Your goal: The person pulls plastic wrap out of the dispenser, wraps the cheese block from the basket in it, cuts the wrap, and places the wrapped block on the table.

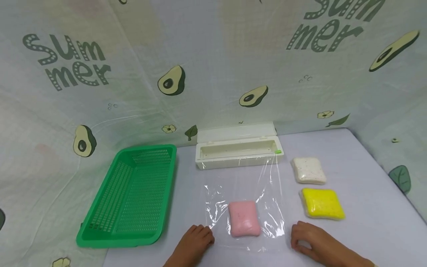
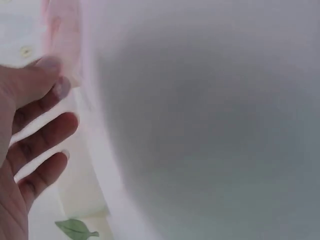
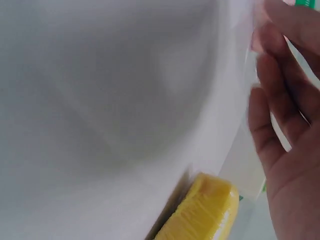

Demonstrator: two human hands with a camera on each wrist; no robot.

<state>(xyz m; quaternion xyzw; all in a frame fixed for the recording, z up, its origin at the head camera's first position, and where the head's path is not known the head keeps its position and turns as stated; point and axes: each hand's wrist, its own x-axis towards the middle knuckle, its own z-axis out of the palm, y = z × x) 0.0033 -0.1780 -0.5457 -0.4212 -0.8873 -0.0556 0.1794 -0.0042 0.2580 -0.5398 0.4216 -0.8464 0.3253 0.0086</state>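
Observation:
A sheet of clear plastic film (image 1: 271, 207) lies on the table, shiny and wrinkled. On it sits a pink pillow-shaped block (image 1: 244, 218). My left hand (image 1: 197, 243) is at the film's near left edge, thumb and index finger pinching it; in the left wrist view the other fingers are spread apart. At the near right edge my right hand (image 1: 315, 241) pinches the film between thumb and forefinger. The film's far end reaches a long white box (image 1: 238, 162) with its lid raised. A small green piece (image 1: 278, 151) shows at that box's right end.
To the left stands a green perforated basket (image 1: 161, 207). A speckled white block (image 1: 309, 170) and a yellow block (image 1: 322, 203), both in clear wrapping, lie on the right. Behind the table hangs a cloth (image 1: 207, 48) printed with avocados.

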